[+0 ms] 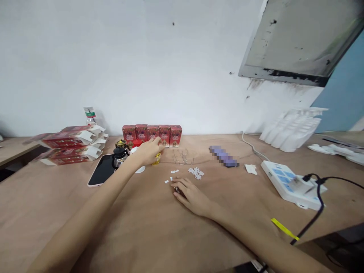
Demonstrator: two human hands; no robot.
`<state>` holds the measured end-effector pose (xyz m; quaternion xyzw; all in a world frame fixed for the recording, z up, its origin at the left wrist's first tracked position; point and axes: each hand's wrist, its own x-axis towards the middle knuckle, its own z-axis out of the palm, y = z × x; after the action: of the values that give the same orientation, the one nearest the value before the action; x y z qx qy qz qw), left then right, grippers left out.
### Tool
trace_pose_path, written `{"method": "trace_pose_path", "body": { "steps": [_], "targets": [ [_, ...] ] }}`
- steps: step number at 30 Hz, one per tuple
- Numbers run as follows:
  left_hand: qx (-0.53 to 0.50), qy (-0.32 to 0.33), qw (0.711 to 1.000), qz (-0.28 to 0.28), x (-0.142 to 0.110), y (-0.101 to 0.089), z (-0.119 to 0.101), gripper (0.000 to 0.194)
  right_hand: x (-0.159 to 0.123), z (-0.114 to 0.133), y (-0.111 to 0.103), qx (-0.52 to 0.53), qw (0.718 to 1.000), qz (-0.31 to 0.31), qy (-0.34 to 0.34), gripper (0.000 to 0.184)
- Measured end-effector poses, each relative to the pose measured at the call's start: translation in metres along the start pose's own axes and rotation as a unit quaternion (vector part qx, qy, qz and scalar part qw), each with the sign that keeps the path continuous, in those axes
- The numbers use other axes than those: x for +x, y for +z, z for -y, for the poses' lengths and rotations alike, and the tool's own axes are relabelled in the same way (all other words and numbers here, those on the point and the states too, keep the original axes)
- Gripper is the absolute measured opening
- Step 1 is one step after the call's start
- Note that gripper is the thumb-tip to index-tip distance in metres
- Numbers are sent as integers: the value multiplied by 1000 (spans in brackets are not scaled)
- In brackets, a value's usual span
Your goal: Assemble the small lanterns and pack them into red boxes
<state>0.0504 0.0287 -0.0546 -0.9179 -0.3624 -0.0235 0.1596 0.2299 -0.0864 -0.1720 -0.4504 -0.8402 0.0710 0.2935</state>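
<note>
My left hand (152, 149) reaches across the desk, its fingers bent in front of the red boxes (152, 132). Just below those fingers is a small gold-coloured object (156, 158); whether they grip it is hidden. Close to my left wrist stand a small black lantern-like piece with a clear body (120, 155), one with a gold top (121, 143) and a red piece (137, 143). My right hand (192, 195) rests low on the desk, fingers curled round a small dark shiny object (179, 192). Beyond its fingertips lie small white pieces (196, 173).
Thin metal wire pieces (182, 156) lie mid-desk. Left are a phone (101, 170) and stacked red cartons (68, 140). A blurred purple item (224, 156), a white power strip (290, 185) with cables and stacked white trays (291, 129) occupy the right. A wall rises behind.
</note>
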Motion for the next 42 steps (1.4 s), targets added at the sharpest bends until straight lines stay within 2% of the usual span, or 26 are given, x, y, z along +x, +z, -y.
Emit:
{"method": "trace_pose_path", "body": {
  "steps": [2,5,8,10,12,14,15,17,19,21,22,24,27,30,33,37,42],
  "targets": [
    [5,2,1000,-4,1,1,-1,22,-1,3,-1,8,1000,-29,-7,23],
    [-13,18,999,-23,1,-2,0,18,-3,10,-3,55,992,-116,17,19],
    [-65,54,990,-114,-4,-13,-3,16,-5,16,-4,200,961,-172,85,18],
    [-105,87,968,-211,-10,-20,-14,14,-3,18,-4,348,917,-157,113,26],
    [-147,120,931,-311,-16,-21,-34,9,2,17,-4,485,857,-130,115,49],
    [-188,139,894,-383,-21,-13,-57,7,6,14,-6,574,803,-117,112,69],
    [-200,152,877,-409,-24,-6,-69,7,7,12,-8,604,780,-120,114,72],
    [-197,192,862,-425,-27,11,-86,7,6,9,-12,648,740,-130,123,69],
    [-173,220,860,-426,-30,28,-93,9,4,6,-18,681,709,-131,131,59],
    [-154,240,861,-422,-34,40,-90,7,2,4,-22,692,696,-124,148,49],
    [-152,245,863,-416,-35,45,-86,6,4,3,-25,688,697,-127,159,44],
    [-168,235,874,-391,-40,52,-77,17,12,2,-28,666,708,-163,170,39],
    [-216,160,913,-308,-45,62,-67,23,38,-2,-29,606,740,-249,152,43],
    [-232,87,948,-200,-47,73,-64,13,67,-12,-20,556,775,-264,143,44],
    [-248,73,958,-123,-46,80,-65,18,84,-26,-4,504,809,-260,158,45],
    [-254,69,960,-100,-44,82,-67,16,82,-42,11,432,849,-259,163,44],
    [-251,66,957,-127,-43,86,-69,8,71,-54,15,354,885,-266,142,38]
  ]
}}
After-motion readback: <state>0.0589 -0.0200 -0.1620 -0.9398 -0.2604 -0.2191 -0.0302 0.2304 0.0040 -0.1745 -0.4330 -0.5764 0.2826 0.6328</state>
